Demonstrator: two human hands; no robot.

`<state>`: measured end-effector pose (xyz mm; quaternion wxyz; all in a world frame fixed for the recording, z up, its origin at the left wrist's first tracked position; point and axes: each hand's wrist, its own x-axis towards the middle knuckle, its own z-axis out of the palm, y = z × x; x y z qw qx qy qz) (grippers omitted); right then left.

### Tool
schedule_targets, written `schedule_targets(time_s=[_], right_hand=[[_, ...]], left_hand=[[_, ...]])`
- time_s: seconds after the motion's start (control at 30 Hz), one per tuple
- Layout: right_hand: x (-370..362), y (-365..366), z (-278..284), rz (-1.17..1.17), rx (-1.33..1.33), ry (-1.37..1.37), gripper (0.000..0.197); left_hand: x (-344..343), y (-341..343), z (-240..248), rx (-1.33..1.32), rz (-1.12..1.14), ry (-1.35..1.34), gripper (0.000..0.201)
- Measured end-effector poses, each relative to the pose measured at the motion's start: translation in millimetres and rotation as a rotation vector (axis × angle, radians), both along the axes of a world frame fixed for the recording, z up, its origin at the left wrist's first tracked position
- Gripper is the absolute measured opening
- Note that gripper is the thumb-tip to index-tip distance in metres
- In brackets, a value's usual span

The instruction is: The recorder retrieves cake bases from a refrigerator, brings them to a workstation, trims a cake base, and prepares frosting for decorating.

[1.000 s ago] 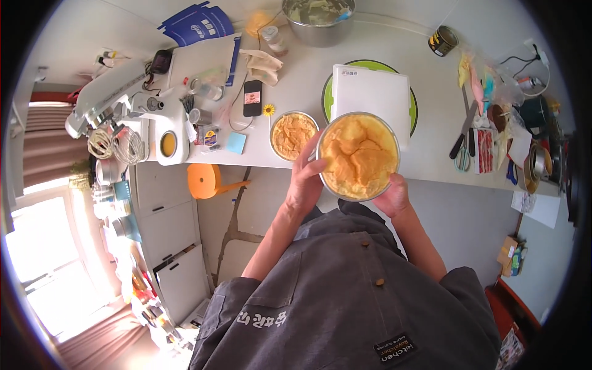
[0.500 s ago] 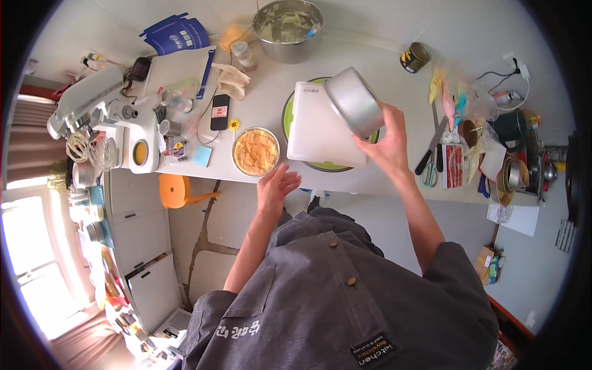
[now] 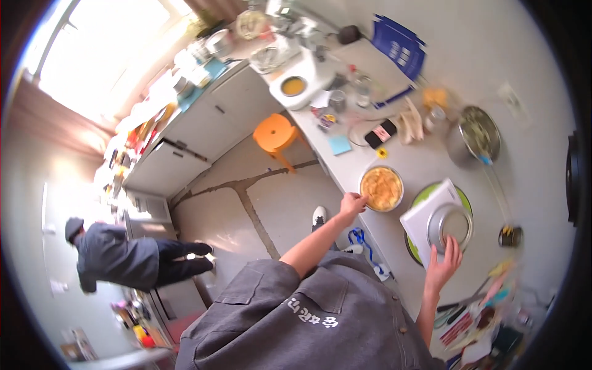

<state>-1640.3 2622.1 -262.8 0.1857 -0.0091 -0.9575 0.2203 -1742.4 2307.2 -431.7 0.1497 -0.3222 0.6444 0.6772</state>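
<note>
A round cake pan (image 3: 399,200) holding a golden, wrinkled-topped cake (image 3: 381,188) sits near the table's front edge. My left hand (image 3: 353,205) is closed at its rim, fingertips on the near side. Farther right, an empty-looking silver cake pan (image 3: 456,223) is on or just above a white flat board (image 3: 419,217); any gap is hard to judge. The board lies over a green round turntable (image 3: 467,198). My right hand (image 3: 445,262) grips the silver pan's near edge, its fingers over the rim.
Beyond the cake stand a phone (image 3: 380,133), a cloth (image 3: 409,122) and a deep steel bowl (image 3: 493,132) with pale residue. A white stand mixer (image 3: 302,83) is farther left. An orange stool (image 3: 274,132) stands on the floor. Another person (image 3: 123,253) is across the room.
The head view has swung left, bringing the other person into sight. My left hand has come to the cake pan's rim. My right hand has lowered the tilted silver pan toward the white board.
</note>
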Motion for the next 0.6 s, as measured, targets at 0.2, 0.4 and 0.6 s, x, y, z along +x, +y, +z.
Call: schedule_targets(time_s=[0.2,0.4,0.6], right_hand=[[-1,-46,27,0.135,0.027,0.116,0.038],[0,-126,33,0.335,-0.036,0.0,0.033],[1,-232,22,0.389,-0.132,-0.043,0.032]], left_hand=[[-6,-2,30,0.081,0.04,-0.108,0.035],[-11,-30,6,0.168,-0.088,0.017,0.026],[8,-133,19,0.445,-0.152,0.039,0.018]])
